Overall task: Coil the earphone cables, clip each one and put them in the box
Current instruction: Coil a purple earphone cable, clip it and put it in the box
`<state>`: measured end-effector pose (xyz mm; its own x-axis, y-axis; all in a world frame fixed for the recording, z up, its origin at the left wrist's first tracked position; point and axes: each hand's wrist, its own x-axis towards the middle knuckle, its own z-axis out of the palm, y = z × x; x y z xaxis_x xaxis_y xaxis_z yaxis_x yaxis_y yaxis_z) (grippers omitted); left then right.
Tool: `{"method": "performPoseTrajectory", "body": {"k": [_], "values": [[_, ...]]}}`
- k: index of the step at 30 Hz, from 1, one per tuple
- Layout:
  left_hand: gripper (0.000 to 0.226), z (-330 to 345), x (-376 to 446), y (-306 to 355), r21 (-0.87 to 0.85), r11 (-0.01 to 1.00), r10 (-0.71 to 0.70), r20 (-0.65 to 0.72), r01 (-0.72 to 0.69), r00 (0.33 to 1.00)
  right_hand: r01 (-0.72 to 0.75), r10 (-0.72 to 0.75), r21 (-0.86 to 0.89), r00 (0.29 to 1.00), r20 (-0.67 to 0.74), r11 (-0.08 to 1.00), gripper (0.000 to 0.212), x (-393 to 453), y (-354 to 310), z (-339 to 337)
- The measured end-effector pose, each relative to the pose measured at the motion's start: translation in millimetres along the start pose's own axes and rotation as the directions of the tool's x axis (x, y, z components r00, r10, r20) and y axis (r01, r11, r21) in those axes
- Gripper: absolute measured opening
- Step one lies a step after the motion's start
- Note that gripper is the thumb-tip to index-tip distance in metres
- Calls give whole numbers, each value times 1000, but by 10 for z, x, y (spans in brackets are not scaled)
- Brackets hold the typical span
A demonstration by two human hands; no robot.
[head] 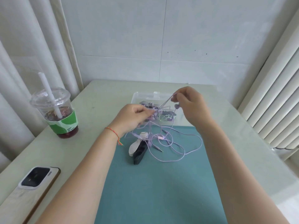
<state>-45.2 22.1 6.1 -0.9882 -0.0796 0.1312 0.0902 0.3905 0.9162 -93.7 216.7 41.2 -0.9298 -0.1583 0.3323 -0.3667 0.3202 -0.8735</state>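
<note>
- Head view: we see the left hand raised above the far edge of the teal mat, its fingers curled and pinching a bunch of lilac earphone cable.
- The right hand sits higher and to the right, over the clear plastic box; its fingers pinch the same lilac cable, which runs taut in a short slanted line down toward the left hand.
- An earbud hangs just below the right fingertips (it looks purple, though blurred).
- The rest of the cable falls from between the hands in loose loops onto the mat, where a silver jack plug and a small pink inline piece lie.
- Beside those loops, on the left part of the mat, lie a white clip and a dark clip, touching each other.
- The box stands open on the counter, touching the far edge of the mat; inside it we make out coiled cables with dark clips (how many we cannot tell).
- At the left of the counter stands a lidded plastic cup with a white straw and a green sleeve, holding a dark red drink.
- Near the bottom left corner a phone lies face down.
- The left wrist wears a thin red string bracelet.
</note>
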Motion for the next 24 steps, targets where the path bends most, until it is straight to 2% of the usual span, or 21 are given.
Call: {"method": "performPoseTrajectory", "body": {"k": [4,8,11,13,15,18,20,22,24], "values": [[28,-75,80,-78,-26,999,20,-282,-29,959,-75,84,91,990,-109,993,17,48,28,-65],[34,-147,142,-113,-77,997,-43,-595,-3,803,-144,165,112,964,-209,983,20,82,86,-112],[33,-212,155,-126,-190,981,-119,-705,-25,700,-203,226,129,952,-204,971,22,64,66,-169],[33,-231,165,-131,-215,976,-129,-689,-31,713,-243,251,83,962,-109,966,23,39,31,-191],[34,-205,160,-123,-200,980,-107,-619,-25,778,-270,270,11,963,-2,963,21,24,17,-165],[32,-143,139,-117,-142,990,-78,-496,7,865,-288,290,-65,957,28,956,23,3,-11,-123],[30,-113,118,-101,-118,993,-73,-440,22,895,-263,273,-130,960,62,956,24,-14,-36,-134],[31,-109,108,-87,-130,991,-68,-435,12,898,-186,233,-298,963,133,937,20,-39,-42,-160],[31,-114,95,-65,-135,991,-49,-435,-11,899,-87,208,-512,961,183,854,15,-57,-22,-151]]}}
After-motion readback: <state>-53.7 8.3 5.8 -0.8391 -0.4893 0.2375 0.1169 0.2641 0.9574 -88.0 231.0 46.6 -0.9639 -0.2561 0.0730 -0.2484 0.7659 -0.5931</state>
